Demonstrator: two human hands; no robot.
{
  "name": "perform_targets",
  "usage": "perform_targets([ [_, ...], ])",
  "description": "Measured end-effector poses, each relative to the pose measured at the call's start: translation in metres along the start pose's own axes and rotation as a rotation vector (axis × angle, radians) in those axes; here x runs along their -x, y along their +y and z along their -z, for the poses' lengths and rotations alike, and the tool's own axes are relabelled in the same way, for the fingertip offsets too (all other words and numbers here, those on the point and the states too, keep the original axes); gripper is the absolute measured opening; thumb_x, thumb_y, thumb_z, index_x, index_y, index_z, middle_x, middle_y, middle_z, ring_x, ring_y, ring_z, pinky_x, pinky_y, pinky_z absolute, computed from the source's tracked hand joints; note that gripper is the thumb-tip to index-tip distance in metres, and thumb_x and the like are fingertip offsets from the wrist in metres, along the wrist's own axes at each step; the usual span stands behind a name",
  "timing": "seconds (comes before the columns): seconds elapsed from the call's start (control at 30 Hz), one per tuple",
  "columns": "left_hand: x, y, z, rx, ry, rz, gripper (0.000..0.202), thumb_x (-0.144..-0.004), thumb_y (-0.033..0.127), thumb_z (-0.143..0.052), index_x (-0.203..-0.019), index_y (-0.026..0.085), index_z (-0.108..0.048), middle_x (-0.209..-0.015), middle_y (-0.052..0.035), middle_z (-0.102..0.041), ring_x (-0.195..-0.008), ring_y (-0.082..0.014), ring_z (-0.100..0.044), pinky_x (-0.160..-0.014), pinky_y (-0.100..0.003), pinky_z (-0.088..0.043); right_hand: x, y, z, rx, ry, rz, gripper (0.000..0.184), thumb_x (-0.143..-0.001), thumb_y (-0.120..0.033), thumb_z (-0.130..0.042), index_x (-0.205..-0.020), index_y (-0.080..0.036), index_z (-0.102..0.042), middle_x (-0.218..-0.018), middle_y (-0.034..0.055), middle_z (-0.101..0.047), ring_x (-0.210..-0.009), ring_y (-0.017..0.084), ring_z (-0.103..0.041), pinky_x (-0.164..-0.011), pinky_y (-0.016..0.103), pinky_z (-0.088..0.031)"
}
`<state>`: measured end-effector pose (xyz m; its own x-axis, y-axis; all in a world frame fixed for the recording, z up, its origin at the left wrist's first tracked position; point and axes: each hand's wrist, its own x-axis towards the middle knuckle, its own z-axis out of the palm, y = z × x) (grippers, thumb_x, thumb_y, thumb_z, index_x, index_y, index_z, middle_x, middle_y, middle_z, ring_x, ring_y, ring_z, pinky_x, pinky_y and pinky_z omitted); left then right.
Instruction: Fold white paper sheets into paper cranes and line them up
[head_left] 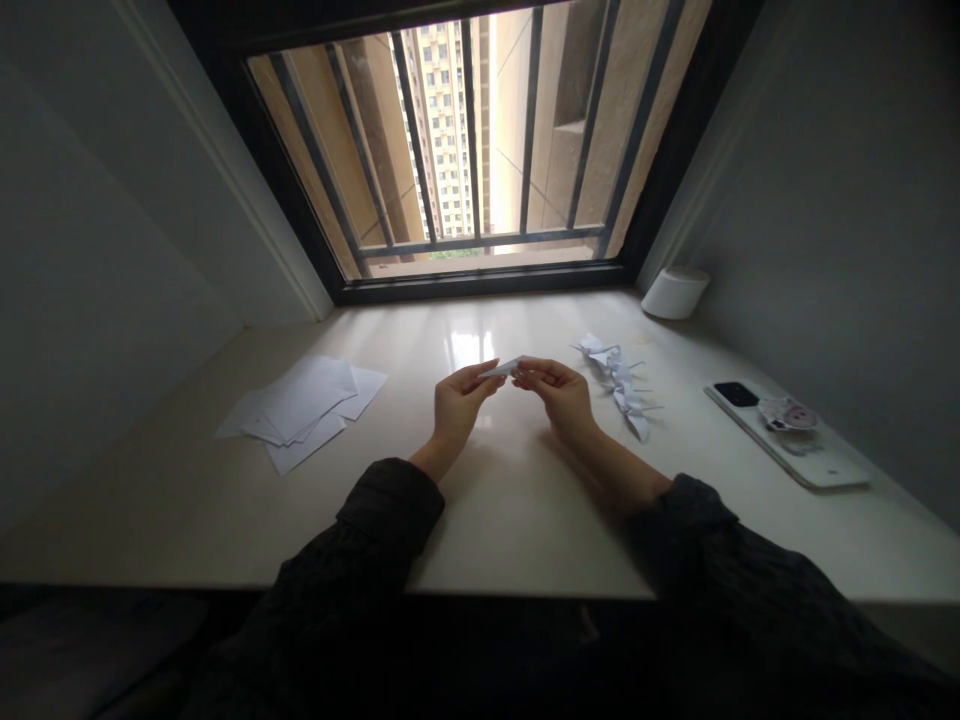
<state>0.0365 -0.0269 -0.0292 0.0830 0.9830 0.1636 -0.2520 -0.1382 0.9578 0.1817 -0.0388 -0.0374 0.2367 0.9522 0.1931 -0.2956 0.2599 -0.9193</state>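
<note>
Between my two hands is a small piece of folded white paper (pixel 504 368), held up over the pale sill. My left hand (pixel 459 400) pinches its left end with thumb and fingertips. At the other end, my right hand (pixel 559 393) grips the paper the same way. Fingers cover part of the folds, so its exact shape is hard to make out. Just right of my right hand, several folded white paper cranes (pixel 619 383) lie in a row, close against one another.
A loose pile of white paper sheets (pixel 304 400) lies to the left. On the right rests a phone (pixel 791 440) with a sticker-like grip on its back. A white cylinder (pixel 675 293) leans near the right wall. Behind the sill (pixel 495 520) is a barred window (pixel 480 150).
</note>
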Motion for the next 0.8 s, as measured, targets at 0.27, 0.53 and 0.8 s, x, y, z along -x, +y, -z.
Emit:
perform_targets([
  [0.27, -0.0015, 0.0013, 0.0008, 0.04, -0.021, 0.095, 0.043, -0.061, 0.029, -0.08, -0.101, 0.017, -0.071, -0.087, -0.0077, -0.074, -0.082, -0.0188, -0.069, -0.086, -0.039, -0.051, -0.0005, -0.0015, -0.0005, -0.028, -0.002, 0.007, 0.025, -0.058, -0.031, -0.081, -0.08, -0.021, -0.073, -0.077, 0.0023, -0.075, -0.071, 0.019, -0.069, -0.078, 0.039, -0.055],
  [0.53, -0.0017, 0.0012, 0.0019, 0.054, -0.048, 0.121, 0.041, -0.062, 0.029, -0.079, -0.1, 0.016, -0.071, -0.086, -0.0075, -0.074, -0.081, -0.0186, -0.069, -0.088, -0.04, -0.05, -0.0027, -0.0006, 0.0028, 0.011, 0.01, -0.045, 0.029, -0.057, -0.034, -0.082, -0.081, -0.021, -0.073, -0.072, 0.002, -0.074, -0.065, 0.017, -0.068, -0.075, 0.036, -0.053],
  [0.8, -0.0008, 0.0027, 0.0033, 0.069, -0.075, 0.138, 0.044, -0.062, 0.029, -0.079, -0.104, 0.017, -0.07, -0.093, -0.0079, -0.074, -0.089, -0.0208, -0.068, -0.094, -0.042, -0.047, -0.0056, 0.002, 0.0049, 0.06, 0.053, -0.077, 0.031, -0.056, -0.035, -0.081, -0.082, -0.02, -0.072, -0.068, 0.0021, -0.072, -0.066, 0.017, -0.068, -0.066, 0.03, -0.049],
])
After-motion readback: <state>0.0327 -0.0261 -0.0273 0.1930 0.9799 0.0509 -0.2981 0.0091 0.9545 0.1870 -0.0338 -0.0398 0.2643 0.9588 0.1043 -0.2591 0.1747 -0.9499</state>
